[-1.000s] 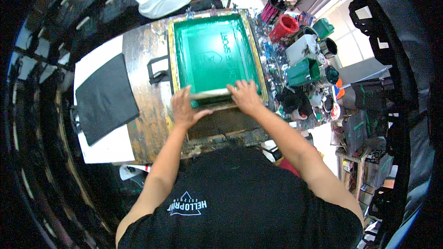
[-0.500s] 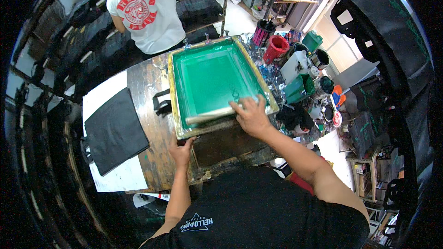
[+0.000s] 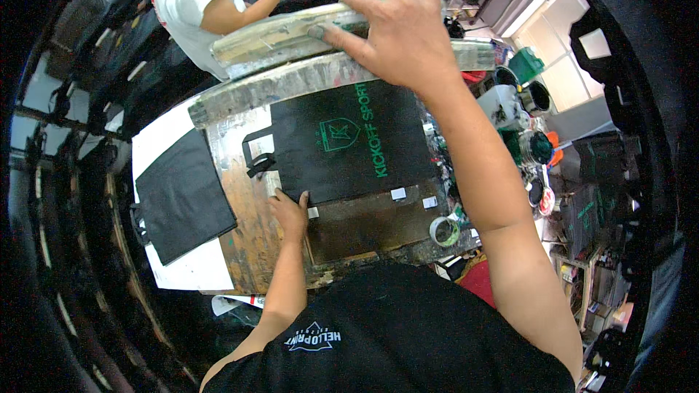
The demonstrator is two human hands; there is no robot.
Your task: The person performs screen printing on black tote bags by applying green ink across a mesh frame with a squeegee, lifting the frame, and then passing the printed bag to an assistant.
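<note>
My right hand (image 3: 404,36) is closed around a wooden squeegee (image 3: 280,40) at the top of the view. Just below the squeegee, the wooden edge of the raised screen frame (image 3: 255,94) spans the table; whether my fingers also hook that edge is hidden. Under the frame lies a black fabric bag (image 3: 298,153) with a green printed shield and lettering, its handle strap toward the left. My left hand (image 3: 289,215) is at the bag's near left corner, thumb on or beside its edge and fingers spread on the table.
A stack of black bags (image 3: 186,196) lies on white sheeting at the left of the wooden table (image 3: 247,247). A roll of green-edged tape (image 3: 444,231) sits near the right. Ink containers (image 3: 535,94) crowd the right side. A person in a white shirt (image 3: 193,0) stands beyond.
The screen frame has swung up off the table, uncovering the printed bag. My right hand has risen away from me with the squeegee. My left hand stays near the same corner.
</note>
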